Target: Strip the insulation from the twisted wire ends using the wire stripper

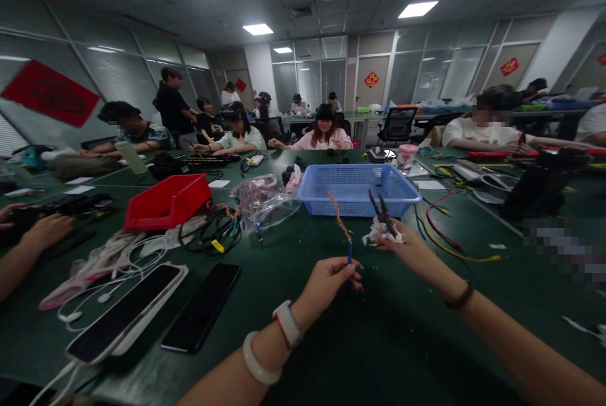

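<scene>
The left hand (331, 280) pinches a blue-sheathed copper wire (350, 254) between thumb and fingers; above the grip the smooth sheath stands nearly upright, then gives way to bare, ropy copper strands (339, 218) leaning up and to the left, well clear of the fingertips. To the right of those fingers, the right hand (401, 238) is closed around dark metal pliers (382, 211), with crumpled white tissue (374, 231) bunched about the handles. The pliers' slim jaws point up and stand apart, touching no wire. Beyond both sets of fingers sits a blue basket (343, 205) of perforated plastic; farther left of the left fingers are a limp, clear plastic bag (259, 201) and a glossy red bin (165, 207). The wire's lower end fades into shadow beneath the left hand, the pliers' handles are mostly covered by palm and tissue, and the bag's contents are hard to make out. The left forearm slants up and rightward from the bottom edge, while the right one reaches up and leftward, both cut off by the frame.
</scene>
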`<control>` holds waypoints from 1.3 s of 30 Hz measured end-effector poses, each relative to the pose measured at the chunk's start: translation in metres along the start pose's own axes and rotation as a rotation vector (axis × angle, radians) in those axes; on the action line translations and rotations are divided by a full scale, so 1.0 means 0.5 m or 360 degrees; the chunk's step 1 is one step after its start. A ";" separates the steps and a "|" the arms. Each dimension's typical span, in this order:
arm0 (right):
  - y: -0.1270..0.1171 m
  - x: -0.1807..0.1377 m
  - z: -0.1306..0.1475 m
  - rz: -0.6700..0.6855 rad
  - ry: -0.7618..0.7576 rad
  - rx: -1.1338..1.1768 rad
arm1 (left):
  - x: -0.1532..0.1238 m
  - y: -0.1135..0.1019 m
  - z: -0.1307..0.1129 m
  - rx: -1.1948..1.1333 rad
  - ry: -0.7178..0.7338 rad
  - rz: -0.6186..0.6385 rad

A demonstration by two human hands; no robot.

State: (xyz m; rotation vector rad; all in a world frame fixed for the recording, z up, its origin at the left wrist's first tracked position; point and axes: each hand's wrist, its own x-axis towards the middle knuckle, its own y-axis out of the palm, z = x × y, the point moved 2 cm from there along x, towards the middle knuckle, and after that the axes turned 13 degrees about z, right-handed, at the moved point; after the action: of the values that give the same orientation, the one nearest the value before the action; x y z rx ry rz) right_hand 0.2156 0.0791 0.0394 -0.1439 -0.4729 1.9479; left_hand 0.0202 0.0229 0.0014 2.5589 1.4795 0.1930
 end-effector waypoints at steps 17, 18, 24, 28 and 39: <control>0.016 -0.072 -0.084 -0.0065 -0.0062 0.0115 | 0.000 -0.003 0.003 0.0028 -0.0053 -0.0016; 0.016 -0.071 -0.085 -0.0053 -0.0042 0.0157 | 0.000 -0.003 0.004 0.0027 -0.0055 -0.0012; 0.029 -0.077 -0.080 0.0056 0.0056 0.0107 | -0.002 0.004 0.002 -0.0053 -0.0040 0.0039; 0.033 -0.084 -0.063 -0.0009 -0.0108 -0.0316 | -0.002 0.007 0.002 -0.0139 -0.0022 0.0084; 0.003 -0.083 -0.071 -0.0174 0.0195 -0.1186 | -0.007 0.013 -0.006 -0.0520 -0.0009 0.0253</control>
State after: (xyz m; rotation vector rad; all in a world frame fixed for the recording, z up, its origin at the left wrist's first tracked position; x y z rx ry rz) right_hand 0.2426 0.0503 0.0016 -0.6907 -1.0812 1.5627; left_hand 0.0235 0.0171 0.0055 2.4043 1.1327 0.4117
